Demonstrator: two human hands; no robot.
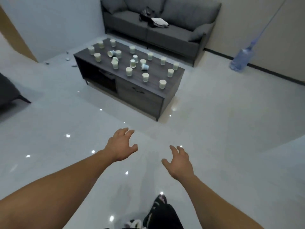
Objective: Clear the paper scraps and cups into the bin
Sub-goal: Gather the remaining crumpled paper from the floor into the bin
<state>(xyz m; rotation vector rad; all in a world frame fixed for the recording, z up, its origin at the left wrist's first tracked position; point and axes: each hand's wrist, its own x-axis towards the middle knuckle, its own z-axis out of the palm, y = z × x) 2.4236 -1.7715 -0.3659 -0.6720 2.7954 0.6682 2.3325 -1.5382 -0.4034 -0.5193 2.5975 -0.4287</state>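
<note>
Left hand (123, 144), right hand (179, 161) both wide, empty, over floor. Cups (129, 71) scattered across bench (140, 98), well ahead; scraps (67, 58) on floor beyond. Bin unseen. Best: nest upright cups into stacks, fewer trips.

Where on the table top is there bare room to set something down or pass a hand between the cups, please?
The widest bare patch of the table lies toward its right end, ringed by upright cups. A smaller gap sits along the edge facing the sofa, between two cups near the left. The middle is crowded, with tipped cups among standing ones.
</note>
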